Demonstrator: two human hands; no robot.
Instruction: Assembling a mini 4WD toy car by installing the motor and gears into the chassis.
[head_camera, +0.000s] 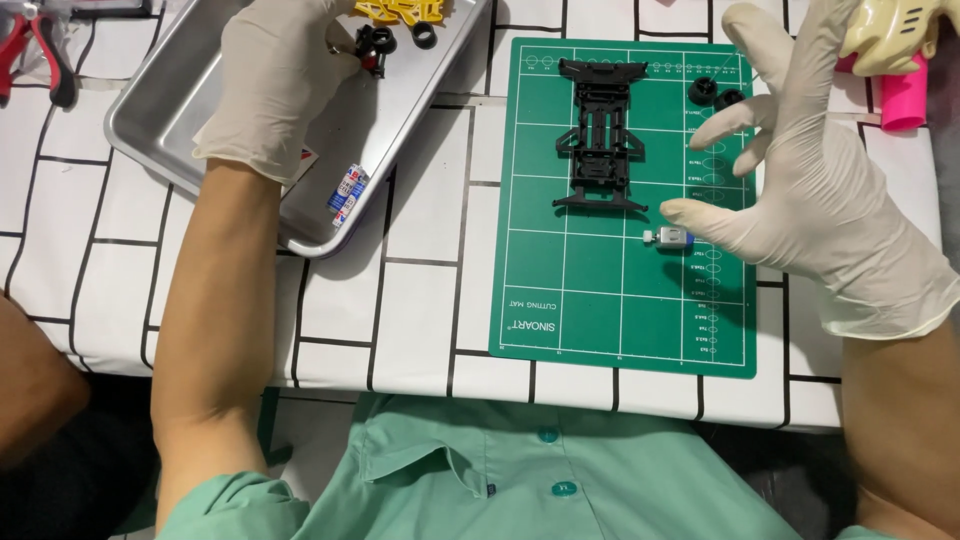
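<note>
Left hand (275, 85): gloved, reaching into the metal tray (160, 110) at far left; fingertips down among the small black tyres (378, 42). Fingers curl toward them, but whether the grip has closed on one I cannot tell; the glove hides the contact.

Right hand (810, 200): gloved, raised above the right edge of the green cutting mat (560, 300); fingers spread, grip open, holding nothing.

Chassis (602, 135): black plastic frame lying flat on the far half of the mat, long axis running near to far, untouched by either hand.

Motor (672, 239): small silver cylinder on the mat, just near of the chassis, just beside the right hand's lowest fingertip; apparently not touching.

Loose wheels (715, 95): two black ones on the mat's far right, partly behind the right hand's fingers.

Tray contents: yellow parts (400, 10) at the far edge, two small batteries (345, 192) near its near corner.

Surroundings: white table with black grid lines; red-handled pliers (35, 50) far left; pink-and-cream tool (900, 60) far right.

Risk, motor: round body could likely roll off the mat if the lowering right hand brushes it.

Risk, tyres: small and smooth for gloved fingertips; a weak pinch may drop one, and it could bounce out of the tray.

Risk, tray: its near corner overhangs toward the left forearm; a nudge might shift the batteries.
</note>
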